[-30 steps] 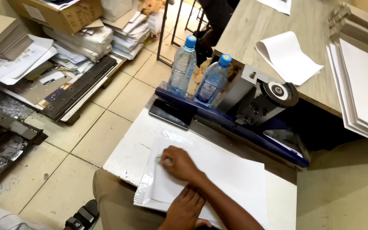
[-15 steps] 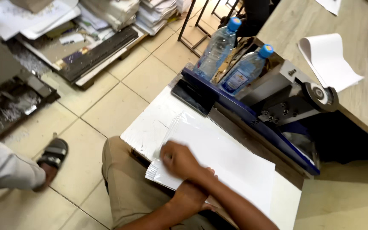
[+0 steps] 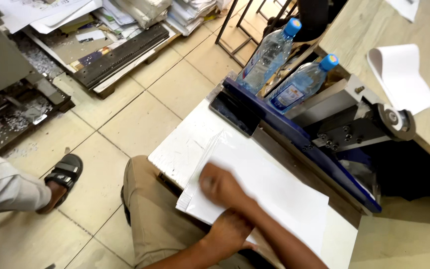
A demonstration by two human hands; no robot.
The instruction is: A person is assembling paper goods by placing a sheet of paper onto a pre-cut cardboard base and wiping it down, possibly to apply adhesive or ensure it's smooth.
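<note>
A: Nearest the camera I log tan trousers (image 3: 160, 224), matte cloth, knee bent under the board. Just above them, my left hand (image 3: 230, 231) lies at the near edge of the paper stack (image 3: 269, 194); its fingers are tucked from view, so I cannot tell whether they are open or pinching anything.

B: And the right?

A: My right hand (image 3: 220, 185) is blurred, palm down and flat on the top sheet, fingers (image 3: 206, 182) spread loosely toward the stack's left corner, pressing, not grasping. The stack lies under both hands: smooth white rectangular sheets, fanned slightly at the left edge, set askew on a white board (image 3: 185, 147) with a scuffed, speckled surface.

B: Beyond the stack?

A: A long blue metal bar of a paper cutter (image 3: 299, 142) runs diagonally along the stack's far side, with a grey housing and a round knob behind it. Two clear plastic water bottles (image 3: 287, 67) with blue caps stand tilted just past the bar. To the left: beige floor tiles (image 3: 125, 124), glossy, and another person's foot in a black sandal (image 3: 64, 172). Farthest out, a wooden table (image 3: 359, 25) with a curled white sheet, and piled papers (image 3: 140, 10).
</note>
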